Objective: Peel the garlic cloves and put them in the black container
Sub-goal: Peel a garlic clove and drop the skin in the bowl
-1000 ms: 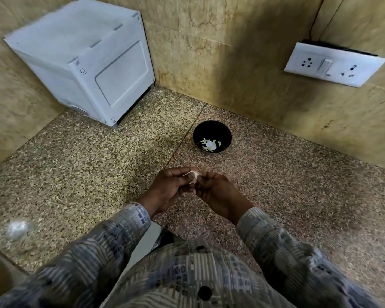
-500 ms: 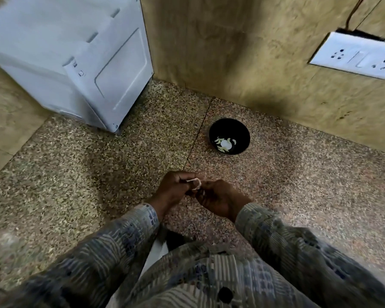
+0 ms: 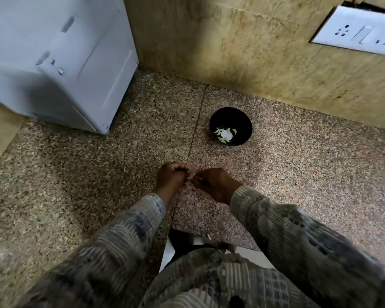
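My left hand [image 3: 170,177] and my right hand [image 3: 216,184] meet above the speckled stone counter [image 3: 98,174], fingers curled inward. Between their fingertips both pinch a small pale garlic clove [image 3: 190,178], blurred and mostly hidden by the fingers. The black container [image 3: 231,126], a small round bowl, stands on the counter beyond the hands, a little to the right and near the back wall. Several pale peeled cloves [image 3: 225,135] lie in its bottom.
A white appliance [image 3: 58,58] fills the counter's back left corner. A white socket and switch plate [image 3: 357,30] is on the wall at the upper right. My patterned sleeves cover the near counter edge.
The view has shifted, so the bowl now sits further right and the appliance looms larger. My hands have stayed together on the clove, which shows less than before.
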Tool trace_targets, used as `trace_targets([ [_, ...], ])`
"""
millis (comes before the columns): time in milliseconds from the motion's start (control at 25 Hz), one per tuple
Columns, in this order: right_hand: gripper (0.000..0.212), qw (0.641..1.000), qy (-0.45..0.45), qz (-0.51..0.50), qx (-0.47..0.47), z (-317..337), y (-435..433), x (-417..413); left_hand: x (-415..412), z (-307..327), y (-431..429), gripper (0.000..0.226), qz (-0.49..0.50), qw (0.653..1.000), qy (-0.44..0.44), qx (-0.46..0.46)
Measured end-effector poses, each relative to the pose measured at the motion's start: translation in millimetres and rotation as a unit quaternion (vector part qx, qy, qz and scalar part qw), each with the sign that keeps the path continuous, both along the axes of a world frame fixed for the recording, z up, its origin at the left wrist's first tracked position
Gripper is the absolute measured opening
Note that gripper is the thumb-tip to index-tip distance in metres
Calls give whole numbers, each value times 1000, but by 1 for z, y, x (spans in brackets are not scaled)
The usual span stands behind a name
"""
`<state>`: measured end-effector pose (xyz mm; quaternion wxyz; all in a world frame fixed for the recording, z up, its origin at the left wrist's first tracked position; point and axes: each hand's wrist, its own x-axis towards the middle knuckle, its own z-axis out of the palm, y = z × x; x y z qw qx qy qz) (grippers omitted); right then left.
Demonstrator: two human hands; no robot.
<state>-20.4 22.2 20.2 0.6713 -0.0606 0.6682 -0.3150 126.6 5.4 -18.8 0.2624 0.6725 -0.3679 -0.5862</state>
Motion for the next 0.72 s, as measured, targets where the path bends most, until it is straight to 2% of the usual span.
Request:
trace_targets([
  [80,10,999,20,26,-10,-7,-1,-7,10,-14,-6,16,-19,998,-62,-1],
  [200,17,997,15,69,-8,-11,6,-24,21,-30,-10,23,-14,999,-43,15],
  [280,16,993,55,90,-61,-12,18,-32,25,-26,-6,32,-18,999,-31,8],
  [360,12,993,69,61,-69,-17,25,-46,28,-17,0,28,-42,997,-58,-31],
  [480,15,998,48,-21,-33,-17,40,-60,26,0,12,15,-111,961,-189,-170],
  [520,17,998,52,-30,-34,-19,47,-66,19,6,18,13,-139,948,-206,-201],
  [600,22,997,55,-26,-48,-18,59,-70,-1,12,31,13,-211,929,-194,-235],
  [720,22,987,143,22,-69,-19,67,-73,-38,3,44,18,-291,908,-173,-247],
])
